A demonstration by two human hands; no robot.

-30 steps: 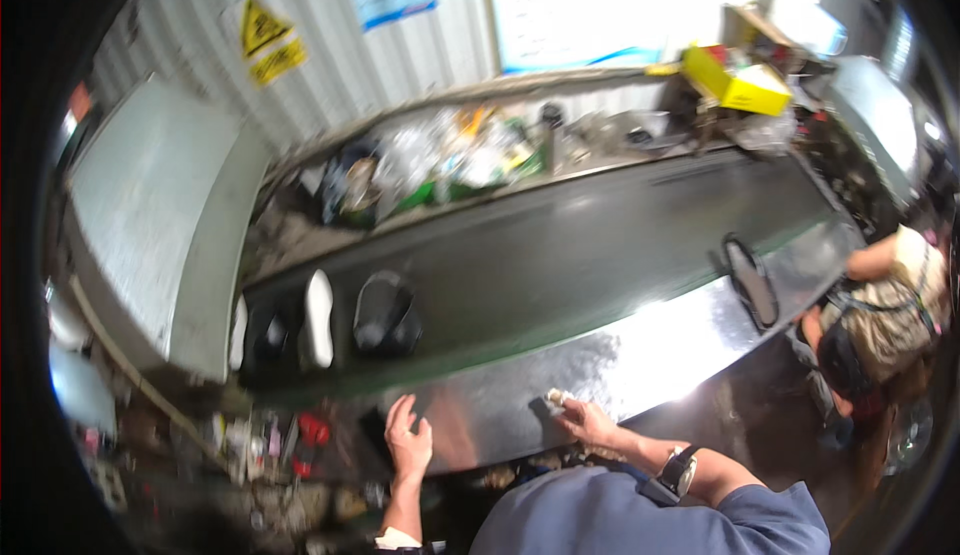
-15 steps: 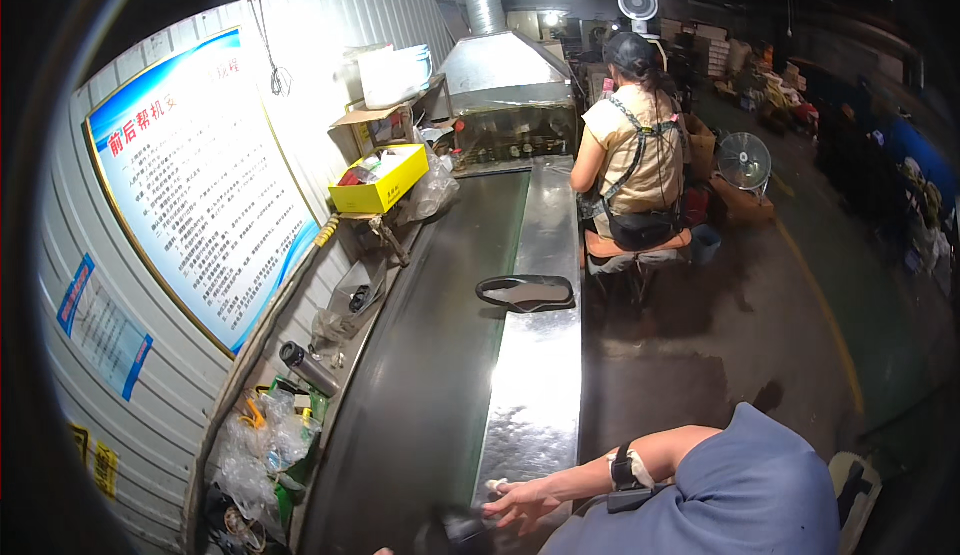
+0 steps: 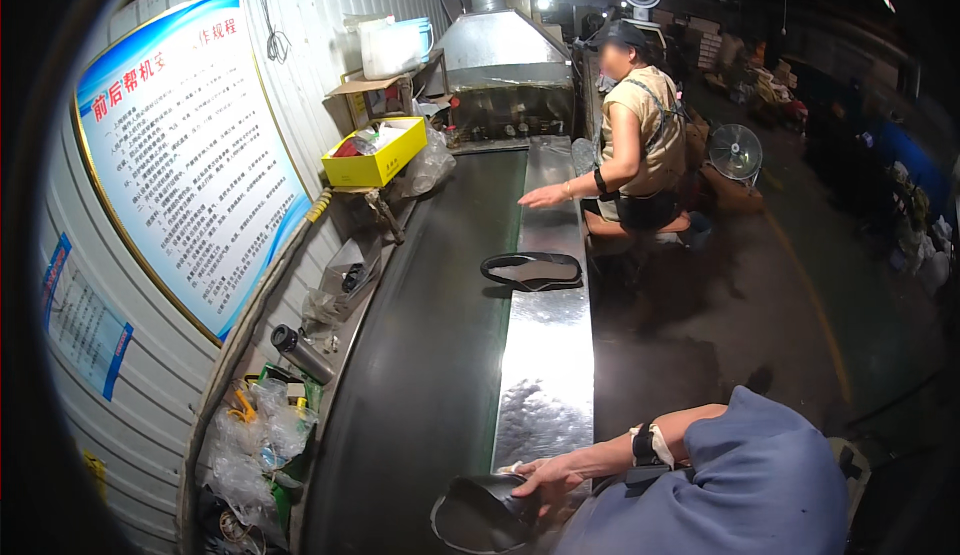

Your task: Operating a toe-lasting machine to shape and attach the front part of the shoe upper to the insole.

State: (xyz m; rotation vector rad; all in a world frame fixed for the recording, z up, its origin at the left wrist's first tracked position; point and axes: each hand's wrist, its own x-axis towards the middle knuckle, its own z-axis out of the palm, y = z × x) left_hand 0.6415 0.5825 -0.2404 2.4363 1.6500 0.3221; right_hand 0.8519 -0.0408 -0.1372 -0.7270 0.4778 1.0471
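My right hand reaches in from the lower right, fingers curled over the edge of a black shoe upper. The upper lies at the near end of the belt, its rounded opening facing up, partly hidden under my hand. Something small and white shows by a fingertip. My left hand is out of sight. Farther along, a dark shoe piece with a greyish middle lies across the belt and the shiny metal strip beside it.
Beyond it, a seated co-worker stretches a hand over the belt. A metal-hooded machine stands at the far end. Along the left are a yellow box, a thermos flask and plastic bags. A fan stands at right.
The black shoe upper, blurred before, now shows plainly under my right hand, whose fingers have closed on its edge. The co-worker has turned toward the belt and extended an arm.
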